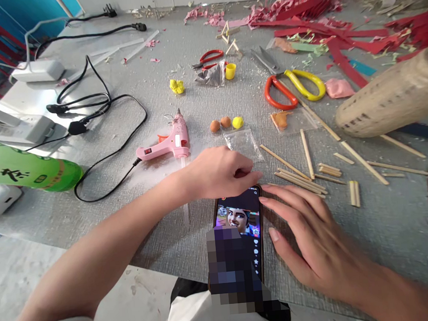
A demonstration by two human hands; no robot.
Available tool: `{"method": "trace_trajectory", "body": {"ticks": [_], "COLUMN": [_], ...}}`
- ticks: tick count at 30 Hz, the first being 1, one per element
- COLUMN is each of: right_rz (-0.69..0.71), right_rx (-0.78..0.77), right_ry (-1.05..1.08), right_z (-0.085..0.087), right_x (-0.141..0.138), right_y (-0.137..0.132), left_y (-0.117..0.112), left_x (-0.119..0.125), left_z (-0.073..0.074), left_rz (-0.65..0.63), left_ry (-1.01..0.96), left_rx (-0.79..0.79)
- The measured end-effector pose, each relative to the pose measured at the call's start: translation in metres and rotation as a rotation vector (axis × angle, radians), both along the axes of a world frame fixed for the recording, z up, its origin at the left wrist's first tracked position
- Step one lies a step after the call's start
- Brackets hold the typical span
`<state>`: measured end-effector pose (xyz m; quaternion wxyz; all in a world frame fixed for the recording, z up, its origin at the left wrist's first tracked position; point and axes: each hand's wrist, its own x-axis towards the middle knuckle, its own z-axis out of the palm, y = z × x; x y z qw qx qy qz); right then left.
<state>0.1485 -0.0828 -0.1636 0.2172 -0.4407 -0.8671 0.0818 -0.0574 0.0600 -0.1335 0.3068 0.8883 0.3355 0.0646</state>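
Observation:
My left hand point(222, 172) is closed, fingers curled under, above the top end of a phone point(256, 214). Anything inside that hand is hidden. The phone lies at the table's near edge with its screen lit, partly covered by a blurred patch. Beside its right edge rests my right hand point(306, 235), open, fingers stretched and spread, fingertips close to the phone. Just beyond my left hand are a clear plastic bag point(242, 144), two orange-brown balls point(215, 126) and a yellow ball point(237, 122). A pink glue gun point(176, 139) lies left of them.
Wooden sticks point(300, 180) are scattered right of the phone. Scissors point(277, 75) with red and yellow handles lie behind them. A thick wooden cylinder point(391, 95) is at right, a green bottle point(27, 164) at left. Black cables point(109, 97) loop on the left; red paper strips point(338, 34) lie behind.

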Motion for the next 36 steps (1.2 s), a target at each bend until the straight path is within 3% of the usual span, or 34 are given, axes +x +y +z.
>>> {"method": "trace_trajectory", "body": {"ticks": [36], "right_rz": [0.01], "right_rx": [0.017], "right_ry": [-0.029], "right_z": [0.0023], "right_x": [-0.0001], "right_y": [-0.0012], "left_y": [-0.0019], "left_x": [-0.0008], "left_z": [-0.0001], "left_rz": [0.009], "left_ry": [-0.009], "left_rx": [-0.007]}}
